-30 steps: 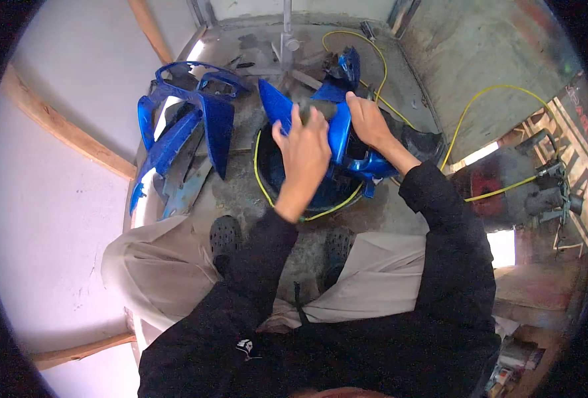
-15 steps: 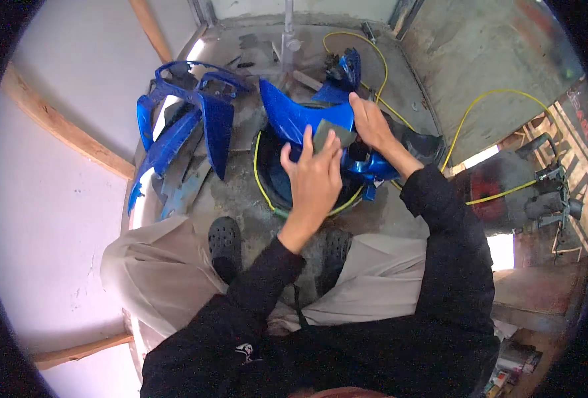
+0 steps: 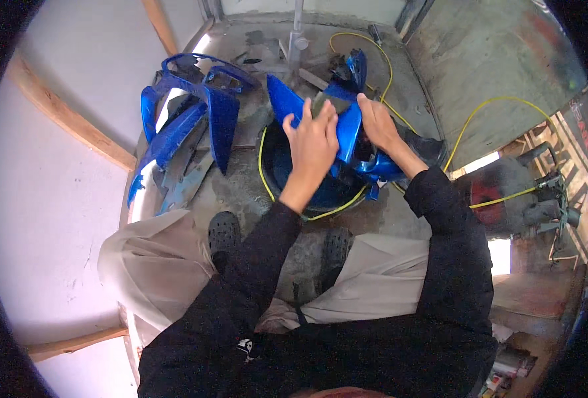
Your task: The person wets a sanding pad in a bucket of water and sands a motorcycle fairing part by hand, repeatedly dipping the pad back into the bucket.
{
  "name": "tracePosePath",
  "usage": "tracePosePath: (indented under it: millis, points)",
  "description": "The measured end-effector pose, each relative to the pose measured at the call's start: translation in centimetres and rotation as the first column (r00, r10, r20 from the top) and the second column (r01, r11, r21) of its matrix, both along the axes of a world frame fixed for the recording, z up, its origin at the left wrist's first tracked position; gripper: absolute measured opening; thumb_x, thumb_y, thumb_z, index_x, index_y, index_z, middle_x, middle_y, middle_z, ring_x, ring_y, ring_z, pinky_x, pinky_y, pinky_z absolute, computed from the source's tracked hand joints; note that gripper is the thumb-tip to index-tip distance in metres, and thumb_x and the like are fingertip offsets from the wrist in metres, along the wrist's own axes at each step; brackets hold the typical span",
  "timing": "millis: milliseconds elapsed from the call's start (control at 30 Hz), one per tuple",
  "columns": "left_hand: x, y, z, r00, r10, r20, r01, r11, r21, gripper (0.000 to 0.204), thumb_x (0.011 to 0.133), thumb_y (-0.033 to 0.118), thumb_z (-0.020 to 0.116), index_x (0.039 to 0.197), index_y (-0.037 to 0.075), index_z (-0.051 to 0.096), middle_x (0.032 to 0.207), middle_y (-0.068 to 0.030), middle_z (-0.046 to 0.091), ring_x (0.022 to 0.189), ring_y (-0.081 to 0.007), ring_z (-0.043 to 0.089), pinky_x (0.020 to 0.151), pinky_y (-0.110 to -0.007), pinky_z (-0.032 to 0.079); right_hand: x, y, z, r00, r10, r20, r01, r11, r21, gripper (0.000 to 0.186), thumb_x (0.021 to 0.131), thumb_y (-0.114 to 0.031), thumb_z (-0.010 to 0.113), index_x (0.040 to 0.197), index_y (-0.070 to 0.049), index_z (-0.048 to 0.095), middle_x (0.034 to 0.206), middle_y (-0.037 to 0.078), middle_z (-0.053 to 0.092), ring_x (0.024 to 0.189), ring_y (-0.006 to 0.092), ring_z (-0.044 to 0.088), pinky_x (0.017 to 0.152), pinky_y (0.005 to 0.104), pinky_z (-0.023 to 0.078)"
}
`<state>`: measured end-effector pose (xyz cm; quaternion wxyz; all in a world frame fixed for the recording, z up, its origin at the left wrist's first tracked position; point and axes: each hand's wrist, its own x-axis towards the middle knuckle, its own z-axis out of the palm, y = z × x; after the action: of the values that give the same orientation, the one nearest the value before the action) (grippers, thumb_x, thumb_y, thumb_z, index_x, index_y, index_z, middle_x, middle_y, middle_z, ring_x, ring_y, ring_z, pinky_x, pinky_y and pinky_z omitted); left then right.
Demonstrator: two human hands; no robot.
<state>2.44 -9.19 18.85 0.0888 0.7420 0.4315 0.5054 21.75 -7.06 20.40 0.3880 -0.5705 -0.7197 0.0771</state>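
A shiny blue plastic fairing panel (image 3: 349, 138) is held tilted above a round black tub (image 3: 275, 174). My right hand (image 3: 379, 127) grips the panel's right edge, thumb on top; its other fingers are partly hidden behind it. With spread fingertips, my left hand (image 3: 312, 142) presses a grey-green sheet of sandpaper (image 3: 329, 101) flat on the panel's upper part. Under the panel, on the tub's right side, sits another blue part (image 3: 380, 167), partly covered by my right wrist.
More blue fairing parts (image 3: 222, 126) lie on the floor at left, and one (image 3: 355, 69) lies beyond the tub. A yellow hose (image 3: 262, 174) loops round the tub and runs right to a dark tank (image 3: 499, 196). A metal post (image 3: 298, 43) stands at the back.
My left hand has slid the sandpaper up the panel, away from me. My right hand keeps its hold on the panel's edge, and the whole view has shifted slightly.
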Motion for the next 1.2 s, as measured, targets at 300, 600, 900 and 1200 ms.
tracePosePath:
  millis: [300, 600, 900, 1200]
  points:
    - [-6.3, 7.8, -0.2, 0.549, 0.108, 0.828, 0.441, 0.805, -0.398, 0.032, 0.102, 0.032, 0.059, 0.092, 0.002, 0.063, 0.083, -0.0076, 0.066, 0.075, -0.0176, 0.063, 0.069, -0.033, 0.050, -0.6, -0.6, 0.5, 0.993, -0.056, -0.107, 0.040, 0.988, -0.148, 0.054, 0.109, -0.035, 0.034, 0.083, 0.007, 0.057, 0.084, 0.032, 0.061, 0.083, 0.0525, 0.057, 0.072, 0.0542, 0.041]
    - [-8.1, 8.6, -1.4, 0.510, 0.078, 0.857, 0.668, 0.591, -0.452, 0.024, 0.098, 0.021, 0.066, 0.115, 0.004, 0.062, 0.101, -0.0059, 0.071, 0.081, -0.0136, 0.066, 0.071, -0.029, 0.054, -0.7, -0.5, 0.2, 0.980, -0.078, -0.184, 0.030, 0.968, -0.248, 0.056, 0.109, -0.037, 0.034, 0.083, 0.008, 0.057, 0.081, 0.032, 0.060, 0.081, 0.0514, 0.058, 0.073, 0.0541, 0.041]
    - [-11.5, 7.8, -2.1, 0.857, -0.400, 0.324, 0.504, 0.520, -0.689, 0.010, 0.088, 0.014, 0.077, 0.095, 0.009, 0.071, 0.075, 0.0067, 0.061, 0.067, -0.0050, 0.051, 0.059, -0.025, 0.039, 1.6, 0.2, 0.6, 0.980, -0.120, -0.156, 0.094, 0.982, -0.162, 0.060, 0.109, -0.041, 0.035, 0.081, 0.009, 0.054, 0.074, 0.029, 0.057, 0.071, 0.0390, 0.055, 0.074, 0.0485, 0.042]
    - [-3.6, 9.3, -17.9, 0.477, -0.690, -0.544, 0.060, 0.643, -0.763, 0.030, 0.081, 0.020, 0.074, 0.105, 0.002, 0.074, 0.110, -0.0246, 0.072, 0.105, -0.0385, 0.070, 0.087, -0.046, 0.056, 3.1, 0.8, -0.1, 0.983, -0.117, -0.138, 0.085, 0.972, -0.219, 0.063, 0.108, -0.045, 0.034, 0.083, 0.011, 0.053, 0.078, 0.032, 0.060, 0.079, 0.0462, 0.059, 0.075, 0.0499, 0.041]
